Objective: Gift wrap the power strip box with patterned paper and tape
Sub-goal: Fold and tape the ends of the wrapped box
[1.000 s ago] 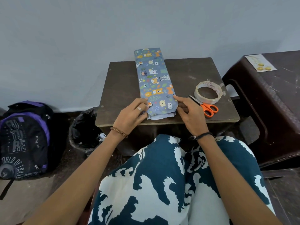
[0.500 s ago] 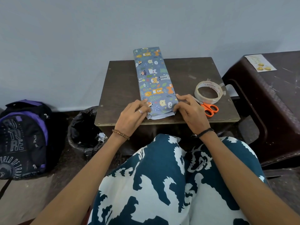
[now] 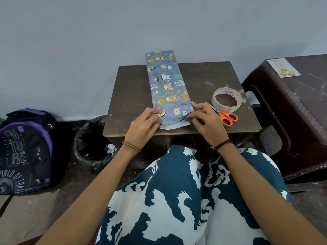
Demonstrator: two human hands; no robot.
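Note:
A long box wrapped in blue animal-print paper (image 3: 168, 87) lies lengthwise on the small dark wooden table (image 3: 132, 92), its far end past the table's back edge. The paper's near end is loose, showing a white inside. My left hand (image 3: 144, 128) presses the near left corner of the paper. On the opposite side, my right hand (image 3: 206, 120) pinches the paper's near right corner. A roll of clear tape (image 3: 227, 99) and orange-handled scissors (image 3: 227, 117) lie just right of my right hand.
A dark brown plastic stool (image 3: 300, 110) with a small card (image 3: 283, 69) on top stands at the right. On the floor at the left are a bin lined with a black bag (image 3: 92, 144) and a black and purple backpack (image 3: 24, 151). A wall rises behind the table.
My right hand has shifted in against the near right corner of the wrapped box and folded the paper there. My left hand stays at the left corner.

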